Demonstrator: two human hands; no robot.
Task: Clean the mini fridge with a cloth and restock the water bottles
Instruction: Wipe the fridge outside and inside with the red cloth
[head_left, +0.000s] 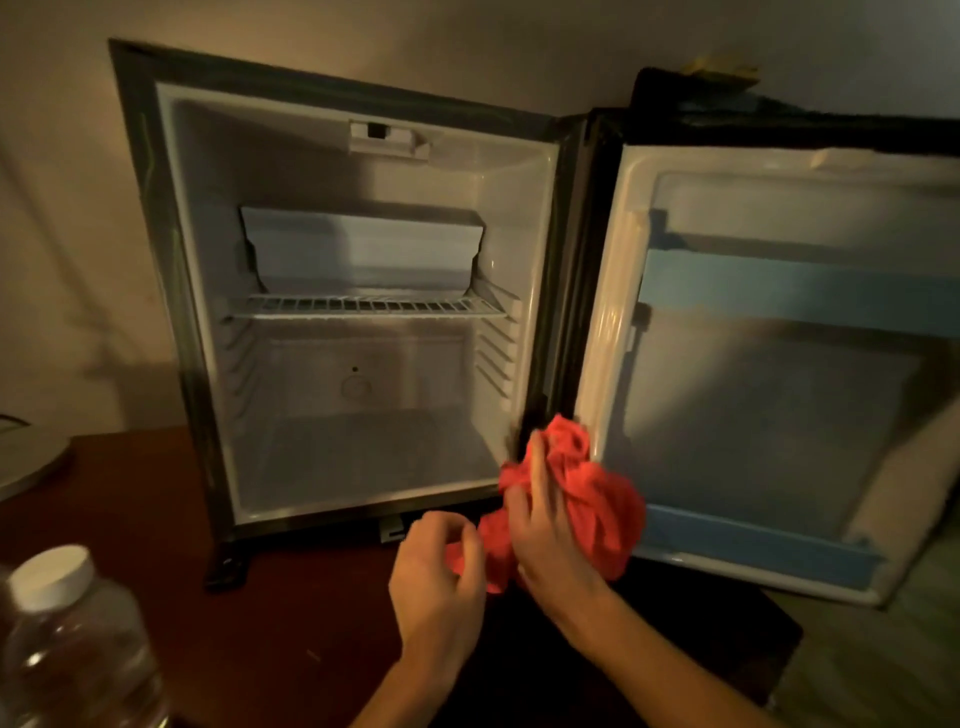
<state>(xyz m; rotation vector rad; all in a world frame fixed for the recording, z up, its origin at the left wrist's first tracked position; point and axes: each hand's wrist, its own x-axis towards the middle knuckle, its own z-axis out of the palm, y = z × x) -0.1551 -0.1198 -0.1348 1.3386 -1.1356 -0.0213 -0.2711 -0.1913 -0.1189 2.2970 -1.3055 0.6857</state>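
The black mini fridge (156, 218) stands on a dark wooden table with its door (779, 389) swung wide to the right. Inside are a white wire shelf (363, 307) and nothing else. A bunched red cloth (587, 483) is at the fridge's lower right corner, near the hinge. My right hand (550, 540) grips the cloth from the front. My left hand (441, 582) pinches its lower left end. A clear water bottle (72, 639) with a white cap stands at the near left of the table.
The wooden table (291, 623) runs under the fridge and ends near the right, below the door. A pale round object (26, 462) lies at the far left edge. A plain wall is behind the fridge.
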